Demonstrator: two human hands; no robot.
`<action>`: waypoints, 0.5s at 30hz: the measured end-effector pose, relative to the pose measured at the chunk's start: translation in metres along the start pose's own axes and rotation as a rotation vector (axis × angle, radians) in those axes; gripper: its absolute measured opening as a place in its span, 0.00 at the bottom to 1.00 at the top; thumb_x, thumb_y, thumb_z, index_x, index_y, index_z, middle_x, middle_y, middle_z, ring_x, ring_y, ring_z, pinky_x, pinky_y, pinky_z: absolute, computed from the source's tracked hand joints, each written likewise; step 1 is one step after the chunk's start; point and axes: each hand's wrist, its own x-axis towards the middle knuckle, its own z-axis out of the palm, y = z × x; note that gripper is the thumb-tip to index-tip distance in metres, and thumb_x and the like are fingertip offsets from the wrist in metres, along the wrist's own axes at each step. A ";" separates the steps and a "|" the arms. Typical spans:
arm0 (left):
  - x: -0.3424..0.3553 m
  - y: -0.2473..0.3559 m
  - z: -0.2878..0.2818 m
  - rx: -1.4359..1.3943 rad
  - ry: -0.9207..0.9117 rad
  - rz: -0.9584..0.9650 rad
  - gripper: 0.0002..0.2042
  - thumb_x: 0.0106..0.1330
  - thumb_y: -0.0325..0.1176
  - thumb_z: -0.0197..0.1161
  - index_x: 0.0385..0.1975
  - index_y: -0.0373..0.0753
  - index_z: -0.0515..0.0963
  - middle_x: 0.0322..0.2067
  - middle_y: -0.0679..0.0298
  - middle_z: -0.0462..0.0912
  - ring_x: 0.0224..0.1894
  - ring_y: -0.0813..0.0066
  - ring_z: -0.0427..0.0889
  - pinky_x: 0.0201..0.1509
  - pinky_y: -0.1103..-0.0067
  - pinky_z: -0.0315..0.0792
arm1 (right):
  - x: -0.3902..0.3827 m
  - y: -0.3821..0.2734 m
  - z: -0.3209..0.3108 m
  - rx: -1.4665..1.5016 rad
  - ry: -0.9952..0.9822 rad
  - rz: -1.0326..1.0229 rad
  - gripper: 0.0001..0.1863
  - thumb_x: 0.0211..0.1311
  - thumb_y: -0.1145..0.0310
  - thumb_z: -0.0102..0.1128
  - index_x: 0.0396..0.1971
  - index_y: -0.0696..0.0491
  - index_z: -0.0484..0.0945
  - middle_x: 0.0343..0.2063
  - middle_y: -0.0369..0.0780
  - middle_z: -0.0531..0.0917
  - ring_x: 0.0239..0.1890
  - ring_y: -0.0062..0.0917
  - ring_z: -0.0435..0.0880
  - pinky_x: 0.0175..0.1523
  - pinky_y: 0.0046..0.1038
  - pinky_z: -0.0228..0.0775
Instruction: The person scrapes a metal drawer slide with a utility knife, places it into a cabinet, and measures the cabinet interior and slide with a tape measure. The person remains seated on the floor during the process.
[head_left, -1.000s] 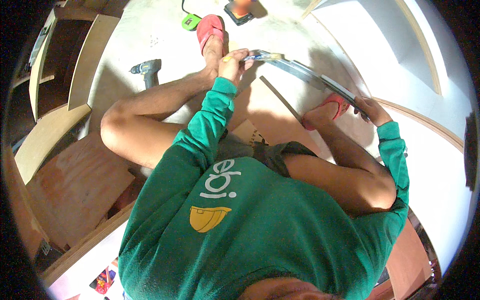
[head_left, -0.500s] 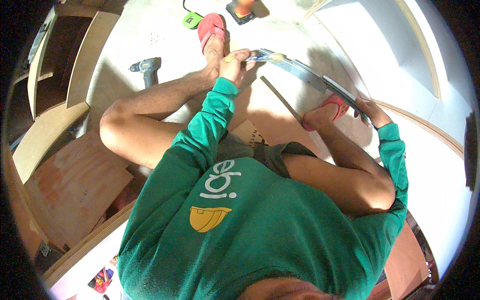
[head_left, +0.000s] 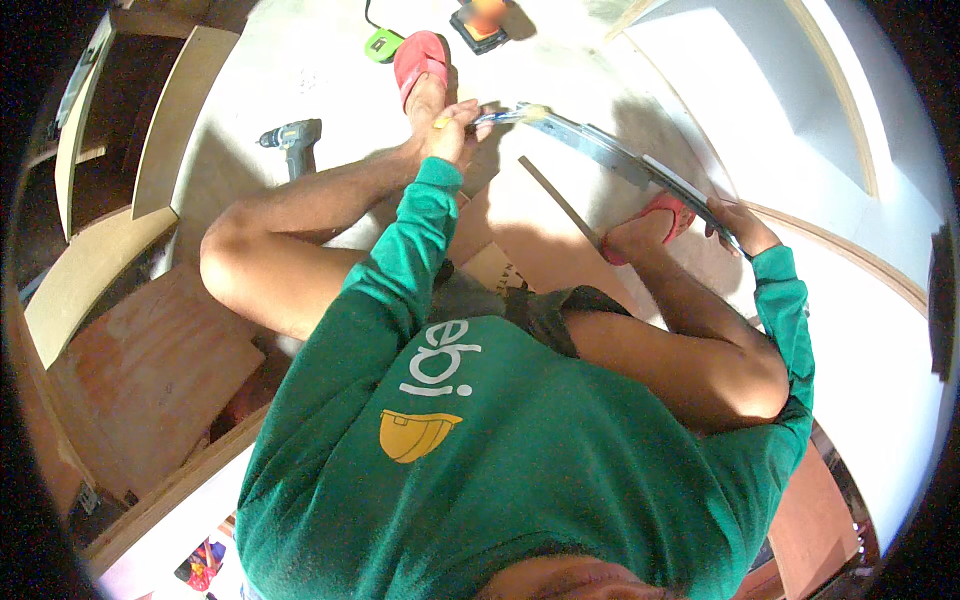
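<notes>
A long metal rail, resembling a drawer slide (head_left: 610, 150), spans between my hands above the floor. My left hand (head_left: 455, 132) is closed on its far-left end, beside my left foot; small blue and yellow details there are too small to make out. My right hand (head_left: 738, 225) is closed around the right end, near my right foot. A thin dark strip (head_left: 560, 200) lies beneath the rail on a brown board (head_left: 510, 210).
A cordless drill (head_left: 300, 148) lies beside my left shin. A green tape measure (head_left: 382, 45) and an orange-and-black tool (head_left: 480, 25) lie beyond. Plywood panels (head_left: 150, 330) and open cabinet frames (head_left: 165, 120) stand left; a white cabinet (head_left: 820, 120) with wooden edging stands right.
My left hand has shifted slightly left with the rail's end. My right hand keeps its grip and has barely moved.
</notes>
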 end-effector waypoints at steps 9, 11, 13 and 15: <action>-0.013 -0.004 0.022 0.954 0.088 0.668 0.11 0.67 0.34 0.65 0.44 0.36 0.86 0.34 0.57 0.88 0.34 0.67 0.86 0.41 0.73 0.80 | 0.003 0.003 -0.003 0.005 -0.005 -0.009 0.32 0.77 0.38 0.44 0.44 0.55 0.81 0.24 0.38 0.79 0.13 0.17 0.69 0.17 0.24 0.61; -0.041 -0.018 0.045 1.034 0.011 0.535 0.12 0.67 0.36 0.64 0.43 0.36 0.85 0.32 0.58 0.88 0.31 0.68 0.86 0.40 0.73 0.79 | 0.000 -0.002 0.001 0.009 0.008 -0.032 0.30 0.77 0.39 0.45 0.49 0.53 0.80 0.26 0.38 0.80 0.14 0.17 0.70 0.17 0.23 0.62; -0.079 -0.036 0.071 0.704 -0.227 0.137 0.11 0.67 0.31 0.62 0.46 0.38 0.85 0.32 0.62 0.88 0.34 0.79 0.85 0.39 0.78 0.79 | 0.000 -0.007 0.004 -0.033 0.028 -0.021 0.28 0.78 0.40 0.46 0.53 0.50 0.79 0.28 0.37 0.80 0.15 0.16 0.71 0.17 0.22 0.63; -0.128 -0.049 0.089 0.870 -0.574 0.377 0.11 0.66 0.31 0.66 0.47 0.38 0.85 0.38 0.55 0.89 0.39 0.68 0.88 0.46 0.72 0.80 | -0.004 -0.009 0.008 -0.035 0.066 -0.039 0.39 0.75 0.32 0.40 0.31 0.57 0.80 0.21 0.39 0.77 0.14 0.21 0.69 0.22 0.26 0.64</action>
